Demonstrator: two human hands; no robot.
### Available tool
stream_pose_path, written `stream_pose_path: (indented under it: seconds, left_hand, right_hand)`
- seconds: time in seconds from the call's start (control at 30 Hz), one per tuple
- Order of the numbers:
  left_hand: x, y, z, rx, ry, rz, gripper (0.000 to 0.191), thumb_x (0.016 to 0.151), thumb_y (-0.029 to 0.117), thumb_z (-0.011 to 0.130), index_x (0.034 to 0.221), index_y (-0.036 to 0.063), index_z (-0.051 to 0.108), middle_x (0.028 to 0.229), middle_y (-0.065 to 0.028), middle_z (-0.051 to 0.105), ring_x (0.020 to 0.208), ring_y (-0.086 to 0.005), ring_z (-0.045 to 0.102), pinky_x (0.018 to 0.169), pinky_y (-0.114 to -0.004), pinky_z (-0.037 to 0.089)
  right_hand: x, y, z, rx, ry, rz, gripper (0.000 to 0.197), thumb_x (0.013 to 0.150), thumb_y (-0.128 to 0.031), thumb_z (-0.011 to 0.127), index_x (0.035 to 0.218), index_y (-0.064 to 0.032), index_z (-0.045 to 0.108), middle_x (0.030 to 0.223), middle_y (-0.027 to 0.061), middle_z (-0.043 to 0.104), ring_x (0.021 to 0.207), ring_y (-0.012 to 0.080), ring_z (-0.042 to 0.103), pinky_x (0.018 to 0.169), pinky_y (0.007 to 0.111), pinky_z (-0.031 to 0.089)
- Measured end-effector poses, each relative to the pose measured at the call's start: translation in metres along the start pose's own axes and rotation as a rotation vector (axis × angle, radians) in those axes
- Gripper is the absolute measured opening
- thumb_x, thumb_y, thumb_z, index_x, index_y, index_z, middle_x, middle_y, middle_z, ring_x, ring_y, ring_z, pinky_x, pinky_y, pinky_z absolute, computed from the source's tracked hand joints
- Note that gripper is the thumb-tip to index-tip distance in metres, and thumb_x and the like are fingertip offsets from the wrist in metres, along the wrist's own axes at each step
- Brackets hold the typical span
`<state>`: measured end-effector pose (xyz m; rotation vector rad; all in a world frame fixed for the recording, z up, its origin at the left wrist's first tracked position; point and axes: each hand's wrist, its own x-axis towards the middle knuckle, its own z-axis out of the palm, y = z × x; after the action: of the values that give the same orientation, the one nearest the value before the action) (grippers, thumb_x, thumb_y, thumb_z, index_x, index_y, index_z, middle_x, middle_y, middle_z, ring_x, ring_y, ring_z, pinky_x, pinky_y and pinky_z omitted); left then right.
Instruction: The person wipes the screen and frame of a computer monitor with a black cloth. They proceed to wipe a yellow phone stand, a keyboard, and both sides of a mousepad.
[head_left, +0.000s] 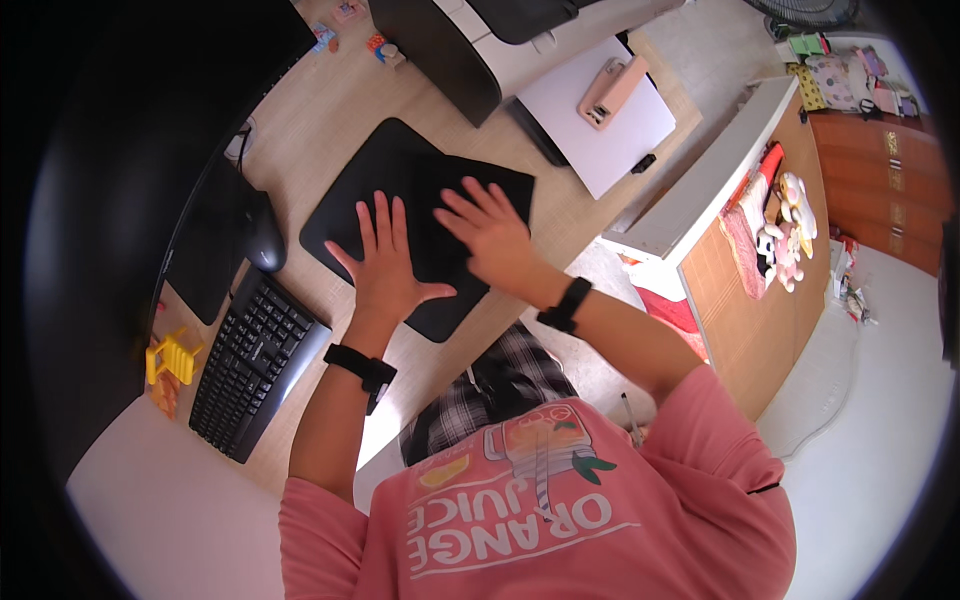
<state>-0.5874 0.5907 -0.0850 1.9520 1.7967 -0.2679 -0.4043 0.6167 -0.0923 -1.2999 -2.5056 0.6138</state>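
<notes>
A black mat (375, 161) lies on the light wood desk, its rounded corners pointing away from me and towards me. On it is a second, darker black layer (429, 225) with a sharp corner at the right; I cannot tell whether this is a separate sheet or a folded part. My left hand (386, 277) rests palm down near the mat's left side, fingers spread wide and holding nothing. Palm down over the darker layer's right part, my right hand (499, 236) has its fingers slightly apart and grips nothing. Each wrist wears a black band.
Left of the mat are a black mouse (265, 232), a black keyboard (255, 364) and a small yellow chair-shaped stand (172, 358), before a dark monitor (150, 165). Beyond stands a printer (442, 52). A pink stapler (611, 94) sits on white paper (634, 142) beside a black clip (643, 163).
</notes>
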Motion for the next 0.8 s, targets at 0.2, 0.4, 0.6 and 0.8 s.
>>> stream_pose_path:
  seconds: [0.2, 0.4, 0.6, 0.8]
  left_hand:
    - [-0.002, 0.003, -0.008, -0.059, 0.034, -0.011, 0.14, 0.041, 0.063, 0.078, 0.147, 0.0053, 0.008, 0.155, -0.0127, 0.001, 0.142, -0.0338, -0.003, 0.096, -0.076, 0.007]
    - [-0.028, 0.032, 0.015, -0.164, 0.207, 0.269, 0.092, 0.065, 0.029, 0.075, 0.14, 0.003, 0.028, 0.145, -0.0199, 0.027, 0.132, -0.0351, 0.031, 0.109, -0.051, 0.024]
    - [-0.025, 0.09, 0.04, -0.094, 0.427, 0.368, 0.056, 0.071, 0.013, 0.062, 0.124, 0.0011, 0.045, 0.122, -0.017, 0.049, 0.115, -0.034, 0.048, 0.099, -0.04, 0.041]
    - [-0.012, 0.084, 0.047, 0.073, 0.55, 0.339, 0.024, 0.075, 0.012, 0.057, 0.097, 0.003, 0.052, 0.104, -0.0139, 0.055, 0.105, -0.0288, 0.055, 0.088, -0.038, 0.049]
  right_hand:
    - [-0.099, 0.038, -0.051, -0.069, -0.276, 0.216, 0.056, 0.064, 0.0, 0.061, 0.12, -0.0086, 0.058, 0.131, 0.0111, 0.051, 0.128, 0.0326, 0.04, 0.107, 0.042, 0.033]
    - [-0.114, 0.056, -0.115, 0.56, 0.274, 0.875, 0.028, 0.078, 0.001, 0.053, 0.104, 0.001, 0.063, 0.1, 0.0115, 0.067, 0.093, 0.0191, 0.061, 0.084, 0.029, 0.046]
    - [-0.081, 0.034, -0.109, 0.963, 0.357, 1.003, 0.025, 0.08, -0.01, 0.059, 0.1, 0.005, 0.063, 0.085, 0.0075, 0.065, 0.078, 0.017, 0.061, 0.072, 0.029, 0.047]
    - [-0.08, 0.039, -0.097, 1.155, 0.356, 0.959, 0.027, 0.084, -0.012, 0.059, 0.107, 0.0033, 0.061, 0.097, 0.008, 0.065, 0.088, 0.0159, 0.06, 0.08, 0.028, 0.045]
